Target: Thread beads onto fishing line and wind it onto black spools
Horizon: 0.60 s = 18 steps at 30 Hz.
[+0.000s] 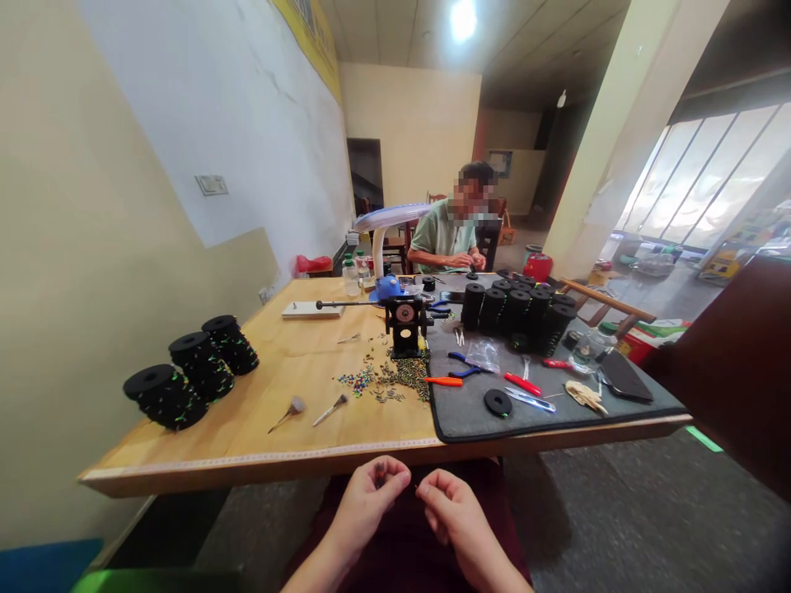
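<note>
Just off the near edge of the pale wooden tabletop (259,416), over a lap in dark maroon cloth (408,539), the seated person's hands nearly meet. The left hand (378,492) curls round a small dark object (379,473), too small to make out; the right hand (446,501) pinches a tiny reddish bit (417,487) at its fingertips. Beyond them I see scattered small multicoloured pieces (395,380) before a black metal winder (396,344), and a flat black foam ring (489,403) on the grey mat (461,418).
</note>
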{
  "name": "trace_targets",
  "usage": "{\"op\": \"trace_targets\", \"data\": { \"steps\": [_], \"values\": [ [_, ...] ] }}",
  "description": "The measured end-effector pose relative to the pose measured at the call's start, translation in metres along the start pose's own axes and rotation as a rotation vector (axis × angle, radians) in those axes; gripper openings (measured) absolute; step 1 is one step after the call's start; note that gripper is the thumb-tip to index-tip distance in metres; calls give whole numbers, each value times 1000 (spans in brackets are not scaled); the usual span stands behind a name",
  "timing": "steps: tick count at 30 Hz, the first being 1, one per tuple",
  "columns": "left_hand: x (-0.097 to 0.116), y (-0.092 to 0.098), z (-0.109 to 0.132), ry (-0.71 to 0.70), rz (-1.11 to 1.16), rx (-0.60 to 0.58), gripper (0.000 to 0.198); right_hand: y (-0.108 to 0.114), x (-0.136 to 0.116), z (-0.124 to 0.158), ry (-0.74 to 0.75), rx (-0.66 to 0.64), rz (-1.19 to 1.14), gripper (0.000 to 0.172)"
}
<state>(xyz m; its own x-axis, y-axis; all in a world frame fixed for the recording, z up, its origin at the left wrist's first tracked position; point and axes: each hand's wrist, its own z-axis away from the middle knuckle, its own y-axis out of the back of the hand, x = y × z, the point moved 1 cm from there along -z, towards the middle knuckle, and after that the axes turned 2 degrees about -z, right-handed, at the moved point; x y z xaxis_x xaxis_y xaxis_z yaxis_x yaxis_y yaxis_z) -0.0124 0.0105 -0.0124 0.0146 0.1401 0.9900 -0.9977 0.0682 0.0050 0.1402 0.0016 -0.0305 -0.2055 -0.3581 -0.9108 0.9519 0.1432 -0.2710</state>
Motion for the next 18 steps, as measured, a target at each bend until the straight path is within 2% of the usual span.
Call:
{"op": "trace_targets", "data": {
  "steps": [12,18],
  "values": [
    [7,1,4,4,-40,-57,31,-6,3,0,-5,-100,12,47],
    [5,3,3,32,-7,-59,34,-4,5,-1,21,-78,122,38]
  ]
}}
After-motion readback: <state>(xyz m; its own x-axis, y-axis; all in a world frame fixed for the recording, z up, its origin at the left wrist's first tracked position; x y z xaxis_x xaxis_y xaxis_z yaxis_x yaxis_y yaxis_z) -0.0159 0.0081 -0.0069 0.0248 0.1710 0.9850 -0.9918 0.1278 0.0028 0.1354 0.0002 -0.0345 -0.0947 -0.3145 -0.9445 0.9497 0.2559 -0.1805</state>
